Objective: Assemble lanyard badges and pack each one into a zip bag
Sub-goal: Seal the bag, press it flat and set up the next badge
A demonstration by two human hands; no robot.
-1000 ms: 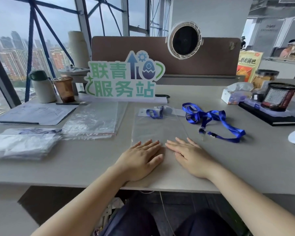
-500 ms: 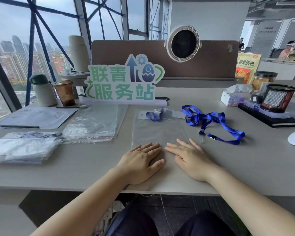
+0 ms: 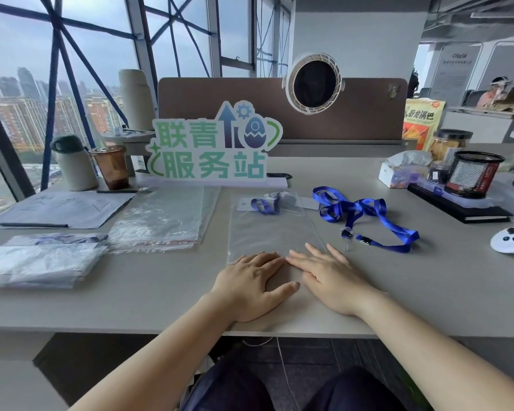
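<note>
A clear zip bag (image 3: 269, 229) lies flat on the grey table (image 3: 428, 286) in front of me. At its far end sit a small blue lanyard piece (image 3: 264, 204) and a white badge card (image 3: 244, 204); whether they are inside the bag I cannot tell. My left hand (image 3: 251, 287) and my right hand (image 3: 330, 280) press flat on the bag's near end, fingers straight, side by side. A loose blue lanyard (image 3: 365, 218) with metal clips lies to the right of the bag.
A stack of clear bags (image 3: 161, 218) and a pile of packed bags (image 3: 36, 259) lie at the left. A standing sign (image 3: 214, 143), cups (image 3: 110, 166), a tissue box (image 3: 398, 173), a mesh pen holder (image 3: 474, 173) and a white controller (image 3: 511, 240) ring the work area.
Both hands stay flat on the bag's near end, shifted at most slightly. The view has tilted a little.
</note>
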